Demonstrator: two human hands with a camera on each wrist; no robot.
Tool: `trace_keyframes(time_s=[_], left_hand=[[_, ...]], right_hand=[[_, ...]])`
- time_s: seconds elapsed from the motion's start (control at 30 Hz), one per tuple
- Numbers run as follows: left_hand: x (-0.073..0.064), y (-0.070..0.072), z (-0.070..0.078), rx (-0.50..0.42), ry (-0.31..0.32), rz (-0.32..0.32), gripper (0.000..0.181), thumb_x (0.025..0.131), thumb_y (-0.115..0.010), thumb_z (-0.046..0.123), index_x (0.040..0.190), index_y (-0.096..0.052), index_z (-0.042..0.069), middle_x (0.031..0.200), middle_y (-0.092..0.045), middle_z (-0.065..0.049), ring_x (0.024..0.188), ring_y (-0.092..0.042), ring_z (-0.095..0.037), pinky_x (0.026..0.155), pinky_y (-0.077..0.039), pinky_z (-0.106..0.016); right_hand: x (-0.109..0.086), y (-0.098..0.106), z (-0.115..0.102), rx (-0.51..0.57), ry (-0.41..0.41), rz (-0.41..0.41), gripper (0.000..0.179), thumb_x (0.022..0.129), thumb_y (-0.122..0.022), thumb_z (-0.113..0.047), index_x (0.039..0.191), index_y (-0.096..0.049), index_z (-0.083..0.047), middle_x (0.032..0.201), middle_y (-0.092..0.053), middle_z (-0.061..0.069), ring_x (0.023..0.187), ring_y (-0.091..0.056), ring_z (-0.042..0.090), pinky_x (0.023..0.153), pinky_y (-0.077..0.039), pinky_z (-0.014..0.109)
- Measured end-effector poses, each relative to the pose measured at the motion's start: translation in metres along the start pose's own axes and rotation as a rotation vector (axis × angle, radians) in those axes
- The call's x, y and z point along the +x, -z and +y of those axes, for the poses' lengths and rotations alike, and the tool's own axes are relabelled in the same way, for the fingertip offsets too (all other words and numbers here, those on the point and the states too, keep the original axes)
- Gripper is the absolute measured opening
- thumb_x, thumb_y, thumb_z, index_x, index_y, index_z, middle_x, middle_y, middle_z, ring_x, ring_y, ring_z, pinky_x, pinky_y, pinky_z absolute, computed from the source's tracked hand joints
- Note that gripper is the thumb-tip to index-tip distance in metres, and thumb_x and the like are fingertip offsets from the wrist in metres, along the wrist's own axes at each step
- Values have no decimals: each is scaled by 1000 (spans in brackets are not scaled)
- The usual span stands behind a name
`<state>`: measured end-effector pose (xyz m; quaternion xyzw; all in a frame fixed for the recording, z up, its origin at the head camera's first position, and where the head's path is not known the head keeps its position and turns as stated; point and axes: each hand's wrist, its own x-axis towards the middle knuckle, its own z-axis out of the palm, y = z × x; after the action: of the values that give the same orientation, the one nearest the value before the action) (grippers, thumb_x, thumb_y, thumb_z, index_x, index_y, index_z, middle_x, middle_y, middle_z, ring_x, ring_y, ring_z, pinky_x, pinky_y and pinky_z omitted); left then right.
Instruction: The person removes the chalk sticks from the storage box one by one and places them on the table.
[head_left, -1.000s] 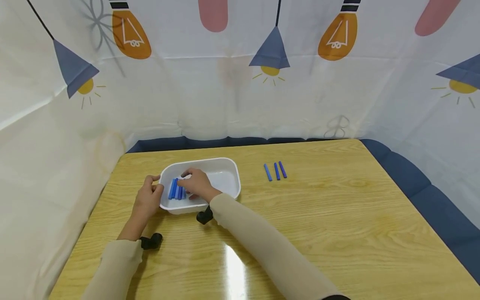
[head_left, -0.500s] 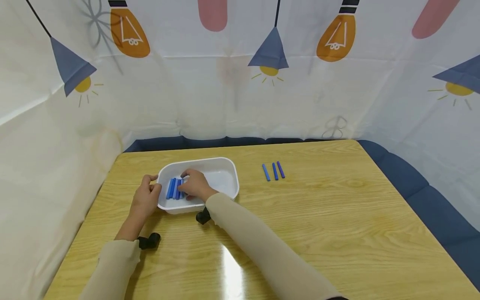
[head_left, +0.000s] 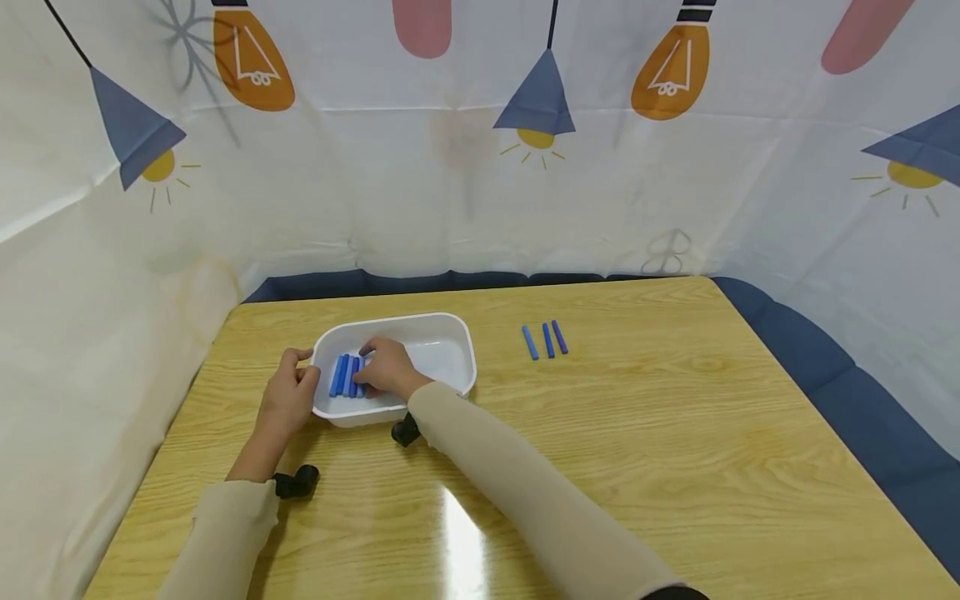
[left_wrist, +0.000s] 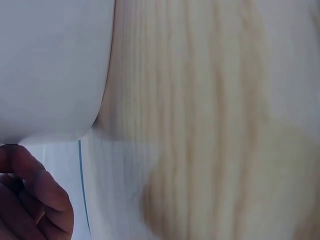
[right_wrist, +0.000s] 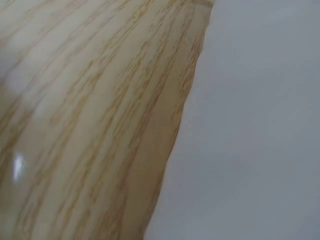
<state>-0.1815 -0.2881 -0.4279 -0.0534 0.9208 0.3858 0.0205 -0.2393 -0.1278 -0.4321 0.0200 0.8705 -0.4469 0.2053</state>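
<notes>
A shallow white plastic tray (head_left: 444, 360) sits on the table towards the far left. My left hand (head_left: 287, 395) holds its left end; in the left wrist view the curled fingers (left_wrist: 52, 192) are right at the tray's edge. Inside the tray, several slim blue crayon-like sticks (head_left: 342, 377) lie side by side at the left. Reaching over the near rim, my right hand (head_left: 388, 367) has curled fingers on the rightmost stick (head_left: 362, 365) of that row, partly covering it. The right wrist view has only the tray's outer wall (right_wrist: 250, 125) and wood.
To the right of the tray, three more blue sticks (head_left: 547, 340) lie roughly parallel on the wood-grain table (head_left: 637, 450). Behind the table hangs a white printed cloth (head_left: 360, 192), with dark blue padding (head_left: 825, 367) along the far and right edges.
The right hand's fingers have drawn slightly closer together at the rightmost stick. The left hand keeps its hold on the tray. The whole head view has drifted a little.
</notes>
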Motion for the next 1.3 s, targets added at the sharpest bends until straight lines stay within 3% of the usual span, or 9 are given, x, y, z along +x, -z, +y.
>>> trace_keyframes(time_s=[0.2,0.43,0.67,1.3], left_hand=[[-2,-1,1,13,2,0,50,98,-31,32,143,-34,8,116,-61,-25,96,-57,-30,74,-47,-33],[-3,-3,0,10,2,8,49,98,-32,31,141,-35,8,104,-60,-20,90,-54,-28,68,-43,-29],[-6,-4,1,11,26,-9,50,99,-31,31,142,-34,8,115,-60,-23,96,-55,-30,74,-46,-32],[0,0,0,33,-8,13,50,98,-31,31,142,-35,7,93,-57,-15,83,-53,-27,65,-41,-30]], right_hand=[[-2,1,-1,25,-14,-27,47,78,-78,-11,121,-60,-12,88,-63,7,51,-64,17,48,-52,27],[-7,0,-1,9,-28,-42,43,80,-77,-11,119,-59,-13,92,-62,6,54,-65,18,50,-53,28],[-8,-2,3,17,-18,-65,44,80,-76,-8,120,-58,-12,98,-63,9,55,-65,19,50,-53,29],[-4,1,-1,62,30,-31,42,75,-79,-7,111,-64,-23,103,-61,4,51,-63,20,47,-53,31]])
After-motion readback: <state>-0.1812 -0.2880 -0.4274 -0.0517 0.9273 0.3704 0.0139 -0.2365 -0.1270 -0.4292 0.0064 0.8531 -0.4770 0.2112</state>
